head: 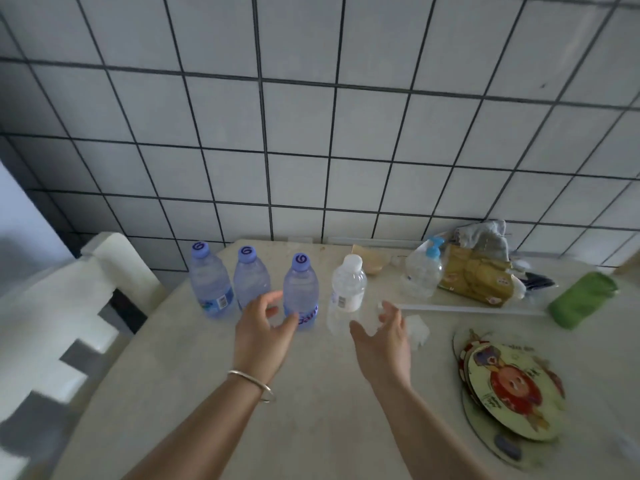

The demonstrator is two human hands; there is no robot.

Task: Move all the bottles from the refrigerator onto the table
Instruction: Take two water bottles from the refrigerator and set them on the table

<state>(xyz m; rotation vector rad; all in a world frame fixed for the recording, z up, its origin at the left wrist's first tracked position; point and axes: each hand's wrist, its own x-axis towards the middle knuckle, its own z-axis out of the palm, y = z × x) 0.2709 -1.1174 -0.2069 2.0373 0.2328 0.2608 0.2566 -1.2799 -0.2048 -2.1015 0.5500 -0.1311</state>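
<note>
Bottles are the whole story here, and four of them are already parked upright on the table (311, 427) in a loose row. Neither hand is clamped on anything: the left hand (265, 327) is spread with fingers relaxed just in front of the third purple-capped bottle (300, 292), thumb nearly brushing its label, though real contact can't be called. The right hand (382, 337) is held apart too, palm turned inward, just beside the white-capped bottle (348, 289) to that purple bottle's right.

Every bottle's long axis is vertical, caps up. Further left of it, two more purple-capped bottles (211, 282) are lined up close together, near the table's rounded edge.

Right of the white-capped one, room gets tight: a clear pump bottle (422, 271), a yellow packet (474, 278), a green roll (581, 299) and round picture plates (512, 389). Open surface is left toward the near edge, so it looks like the safest landing zone.
</note>
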